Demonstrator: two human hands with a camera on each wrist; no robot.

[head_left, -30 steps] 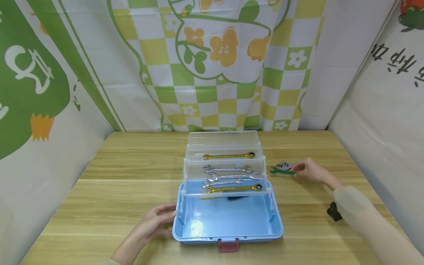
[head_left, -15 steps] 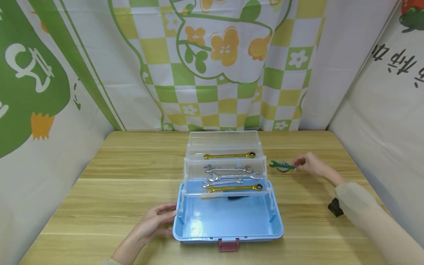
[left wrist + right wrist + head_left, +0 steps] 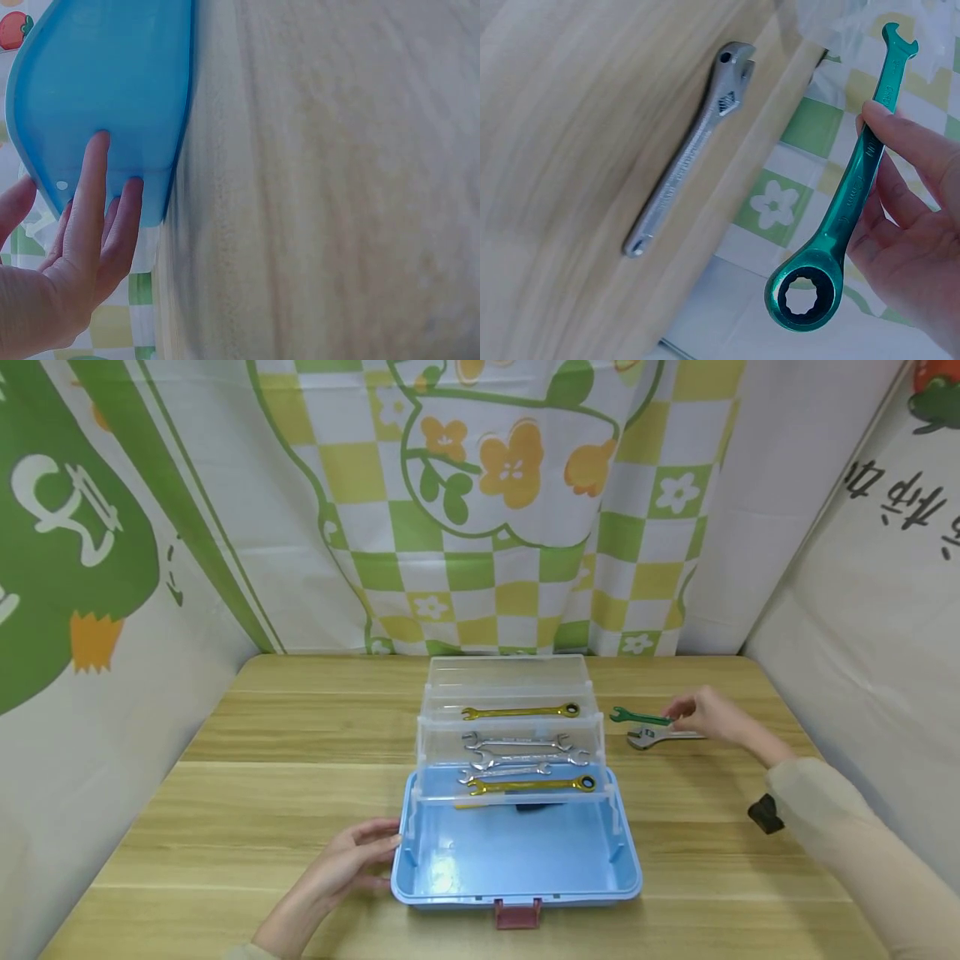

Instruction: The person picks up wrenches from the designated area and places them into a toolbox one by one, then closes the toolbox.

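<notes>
My right hand (image 3: 708, 717) pinches a green ratcheting combination wrench (image 3: 637, 717) to the right of the toolbox (image 3: 517, 900). In the right wrist view the thumb and fingers hold the wrench (image 3: 851, 195) by its shank, the ring end toward the camera. A silver adjustable wrench (image 3: 686, 154) lies on the table just below it. With fairly straight fingers, my left hand (image 3: 352, 864) touches the outer left wall of the blue toolbox. In the left wrist view the fingertips rest on that wall (image 3: 112, 90) and the thumb is near the rim.
Clear tiers (image 3: 506, 672) stand raised over the toolbox's back. They hold gold wrenches (image 3: 532, 786) and silver open-end wrenches (image 3: 513, 744). Partly hidden yellow and black things lie in the box beneath. A black object (image 3: 765, 814) sits by the right sleeve. A patterned curtain (image 3: 510, 568) hangs behind.
My right hand has moved the green wrench up and slightly back, uncovering more of the silver adjustable wrench on the table. The left hand has stayed on the toolbox.
</notes>
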